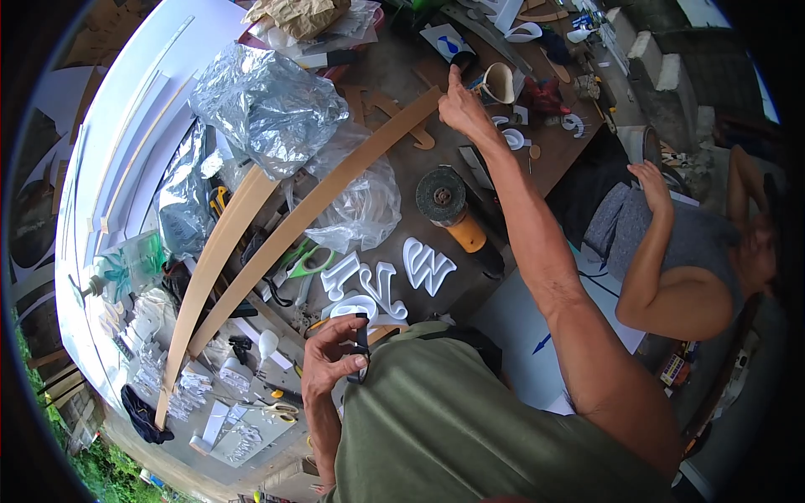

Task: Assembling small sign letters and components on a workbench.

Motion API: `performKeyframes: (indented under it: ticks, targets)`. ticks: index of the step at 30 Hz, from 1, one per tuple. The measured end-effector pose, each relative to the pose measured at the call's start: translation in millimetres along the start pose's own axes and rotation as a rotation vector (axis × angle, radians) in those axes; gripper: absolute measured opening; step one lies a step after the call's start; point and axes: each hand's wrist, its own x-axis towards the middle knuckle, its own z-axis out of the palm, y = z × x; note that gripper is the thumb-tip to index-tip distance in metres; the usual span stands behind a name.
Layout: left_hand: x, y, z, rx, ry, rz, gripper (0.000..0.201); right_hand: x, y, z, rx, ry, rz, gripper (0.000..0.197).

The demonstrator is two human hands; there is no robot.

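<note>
My left hand (pixel 332 359) is closed on a narrow black curved piece (pixel 360 348), pinched between thumb and fingers in front of my shirt. At the far side of the table my right hand (pixel 461 109) reaches out with its index finger stretched and the others bent. Its fingertip is by a dark object (pixel 463 60), and whether they touch I cannot tell. One end of a long brown strip (pixel 323 189) lies right beside this hand. White letter shapes (pixel 379 289) lie near my left hand. An angle grinder (pixel 455 216) with an orange body stands between my arms.
Crumpled clear plastic (pixel 268 109) covers the far left. A second brown strip (pixel 214 260), green-handled scissors (pixel 309 261) and yellow-handled scissors (pixel 281 411) lie on the left. A beige cup (pixel 497 84) stands beyond my right hand. Another person's hand (pixel 651 186) is at the right.
</note>
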Motion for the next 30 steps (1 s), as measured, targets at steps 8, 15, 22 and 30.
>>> performKeyframes:
  ticks: [8, 15, 22, 30]
  targets:
    - [1, 0, 0, -0.003, 0.011, -0.005, 0.064, 11, -7, -10, -0.019, -0.005, -0.028, 0.079]
    - [-1, -2, 2, 0.001, 0.049, -0.04, 0.072, 19, -16, -13, -0.056, -0.022, 0.018, 0.08]
    - [0, -3, 5, -0.009, 0.056, -0.049, 0.071, 23, -14, -15, -0.042, -0.017, 0.019, 0.08]
    - [-1, -4, 6, -0.014, 0.056, -0.037, 0.071, -22, -23, -30, 0.0, 0.009, -0.078, 0.068]
